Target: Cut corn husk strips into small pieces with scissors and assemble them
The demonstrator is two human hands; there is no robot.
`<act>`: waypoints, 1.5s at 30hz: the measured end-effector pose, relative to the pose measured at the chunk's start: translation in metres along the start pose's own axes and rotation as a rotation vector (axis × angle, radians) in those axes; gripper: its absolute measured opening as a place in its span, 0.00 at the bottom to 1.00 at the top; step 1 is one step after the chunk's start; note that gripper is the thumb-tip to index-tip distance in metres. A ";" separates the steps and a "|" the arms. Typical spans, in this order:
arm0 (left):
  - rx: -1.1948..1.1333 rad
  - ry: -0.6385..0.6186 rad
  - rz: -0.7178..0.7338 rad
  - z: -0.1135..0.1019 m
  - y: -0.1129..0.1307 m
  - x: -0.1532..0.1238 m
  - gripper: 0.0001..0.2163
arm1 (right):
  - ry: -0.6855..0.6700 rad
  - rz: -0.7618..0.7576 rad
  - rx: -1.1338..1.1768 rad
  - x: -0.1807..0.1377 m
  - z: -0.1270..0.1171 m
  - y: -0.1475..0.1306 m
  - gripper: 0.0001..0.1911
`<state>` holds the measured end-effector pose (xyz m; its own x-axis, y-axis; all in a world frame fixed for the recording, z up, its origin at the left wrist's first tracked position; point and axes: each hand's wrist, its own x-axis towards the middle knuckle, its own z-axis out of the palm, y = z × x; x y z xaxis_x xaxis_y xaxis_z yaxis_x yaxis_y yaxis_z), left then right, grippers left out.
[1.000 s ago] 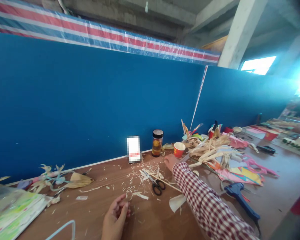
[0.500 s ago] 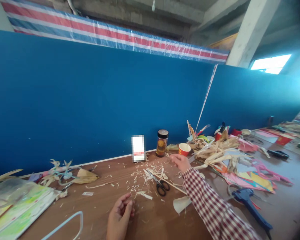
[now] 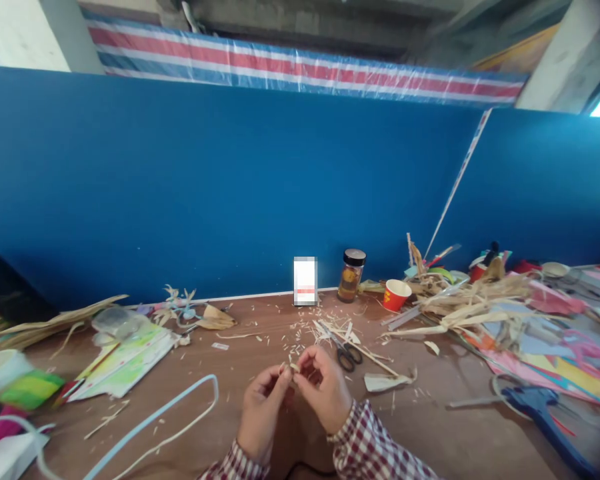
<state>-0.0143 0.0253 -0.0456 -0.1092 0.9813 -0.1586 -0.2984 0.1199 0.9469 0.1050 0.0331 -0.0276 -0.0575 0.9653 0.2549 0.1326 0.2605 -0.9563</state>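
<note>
My left hand (image 3: 261, 408) and my right hand (image 3: 330, 393) meet low in the middle of the view, both closed in a pinch. Between their fingertips is a small pale strip (image 3: 293, 367), which looks like dried husk; most of it is hidden by the fingers. Just beyond my right hand lie black-handled scissors (image 3: 349, 357), their blades among pale husk clippings (image 3: 325, 328). A folded whitish piece of husk (image 3: 387, 382) rests on the table to the right of that hand.
At the back stand a black-lidded jar (image 3: 351, 277) with amber contents and a red paper cup (image 3: 397, 295). Dried husks (image 3: 460, 303) pile up on the right, behind a blue glue gun (image 3: 550, 420). A light-blue tube or cord (image 3: 155, 410) loops at left, near a painted sheet (image 3: 130, 360).
My right hand has come back from beside the red cup to meet my left hand, and both now pinch the small strip. The view has turned left.
</note>
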 end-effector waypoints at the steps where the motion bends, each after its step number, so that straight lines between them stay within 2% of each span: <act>1: -0.044 0.033 -0.023 -0.003 -0.001 0.001 0.14 | 0.009 0.031 0.075 0.001 0.003 0.004 0.05; 4: -0.190 0.128 -0.082 -0.009 -0.002 0.009 0.15 | 0.057 0.154 0.344 0.008 0.005 0.019 0.13; 6: -0.273 0.168 -0.106 -0.011 -0.002 0.015 0.12 | 0.103 0.223 0.469 0.011 0.004 0.028 0.17; 8: -0.353 0.138 -0.120 -0.009 0.000 0.022 0.09 | 0.131 0.252 0.530 0.013 0.002 0.033 0.15; 11: -0.489 0.027 -0.155 -0.005 0.004 0.029 0.07 | 0.139 0.272 0.610 0.015 -0.001 0.033 0.11; 16: -0.620 -0.026 -0.186 -0.002 0.004 0.037 0.09 | 0.056 0.346 0.702 0.015 -0.008 0.027 0.09; 19: -0.614 0.022 -0.173 -0.008 -0.001 0.041 0.07 | -0.019 0.389 0.687 0.013 -0.007 0.028 0.09; 25: -0.444 0.256 -0.106 -0.022 0.000 0.047 0.05 | -0.206 0.394 0.564 0.005 -0.001 0.039 0.14; 30: -0.455 0.297 -0.037 -0.033 0.004 0.051 0.10 | -0.423 0.404 0.327 0.001 -0.004 0.043 0.17; 33: -0.474 0.351 -0.021 -0.040 0.006 0.054 0.07 | -0.530 0.433 0.206 -0.001 -0.007 0.040 0.17; 35: -0.488 0.394 -0.024 -0.045 0.009 0.057 0.03 | -0.545 0.428 0.155 -0.003 -0.008 0.039 0.16; 38: -0.515 0.424 0.005 -0.051 0.014 0.061 0.04 | -0.466 0.403 0.106 -0.002 -0.012 0.036 0.16; 41: -0.443 0.428 0.064 -0.052 0.014 0.061 0.04 | -0.186 0.310 0.067 0.005 -0.016 0.036 0.17; 43: -0.318 0.379 0.093 -0.049 0.012 0.057 0.07 | 0.010 0.262 0.136 0.009 -0.018 0.035 0.17; 45: -0.144 0.265 0.130 -0.041 0.009 0.050 0.09 | 0.088 0.300 0.284 0.013 -0.018 0.034 0.18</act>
<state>-0.0611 0.0695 -0.0569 -0.3922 0.9114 -0.1246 -0.3949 -0.0445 0.9177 0.1263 0.0546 -0.0545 0.0286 0.9988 -0.0410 -0.1477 -0.0363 -0.9884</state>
